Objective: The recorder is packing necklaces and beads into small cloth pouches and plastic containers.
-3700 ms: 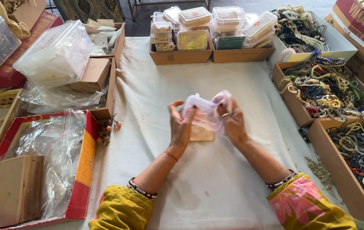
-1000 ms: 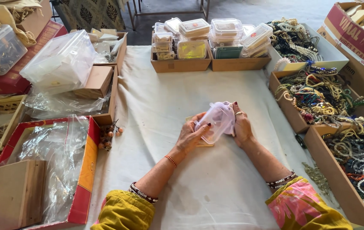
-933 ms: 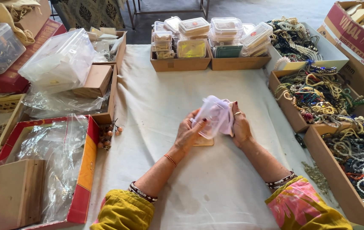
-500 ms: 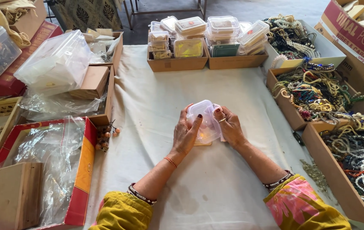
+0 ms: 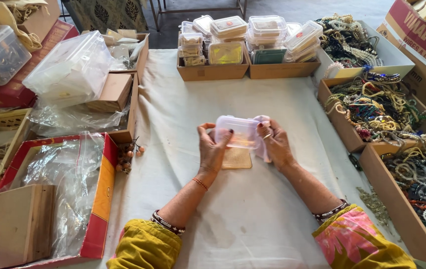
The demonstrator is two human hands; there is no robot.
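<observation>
Both hands hold a small clear plastic box (image 5: 238,132) above the white tablecloth (image 5: 252,214). My left hand (image 5: 211,149) grips its left end, thumb on top. My right hand (image 5: 276,144) grips the right end together with a pale pink cloth (image 5: 262,144) that hangs by the palm. Beneath the box, a small tan card (image 5: 237,158) lies flat on the cloth. The box looks closed and held level; something yellowish shows through it.
Cardboard trays with stacked clear boxes (image 5: 245,40) stand at the far edge. Cardboard boxes of bead necklaces (image 5: 382,107) line the right side. At left are a red box with plastic film (image 5: 68,189), a wooden box (image 5: 21,219), and a small bead cluster (image 5: 128,152).
The box and pink cloth were bundled and turned between both hands; now the box is held level by its ends, with the cloth drawn aside to the right.
</observation>
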